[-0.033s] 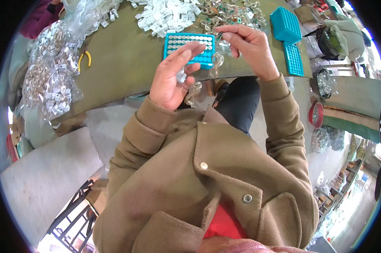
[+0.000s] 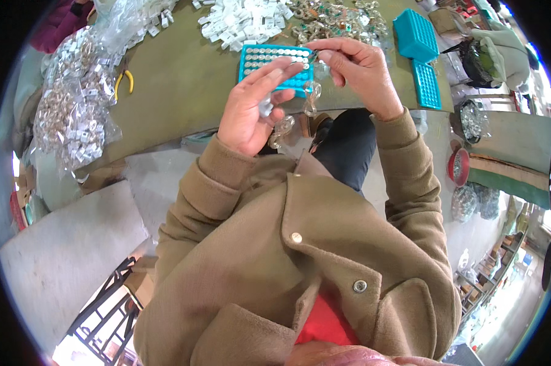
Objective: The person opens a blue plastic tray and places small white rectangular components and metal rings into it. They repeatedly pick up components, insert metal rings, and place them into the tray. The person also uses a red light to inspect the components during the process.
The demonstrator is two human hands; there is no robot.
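Observation:
In front of me lies a turquoise tray (image 2: 245, 68) with rows of small round silvery pieces in its holes. My left hand (image 2: 246, 114) overlaps the tray's near left corner, fingers bent around a small white plastic piece (image 2: 266, 106). A clear coiled cord (image 2: 281, 130) hangs beside that palm. My right hand (image 2: 364, 73) is at the tray's right edge, thumb and forefinger pinching a small dark-ended piece (image 2: 314, 54). Another clear coiled cord (image 2: 312, 100) dangles below the pinch; whether it joins the dark end I cannot tell.
White plastic pieces (image 2: 242, 21) and coiled cords (image 2: 339, 23) lie in heaps at the back. Yellow-handled pliers (image 2: 124, 84) and a filled clear bag (image 2: 74, 116) are at left. At right stand a turquoise block of trays (image 2: 414, 35) and another tray (image 2: 427, 85). A person's purple sleeve (image 2: 59, 27) shows far left.
My right hand has moved slightly left, its pinching fingertips now closer against the tray's right edge. The left hand stays nearly where it was. The whole view has shifted a little.

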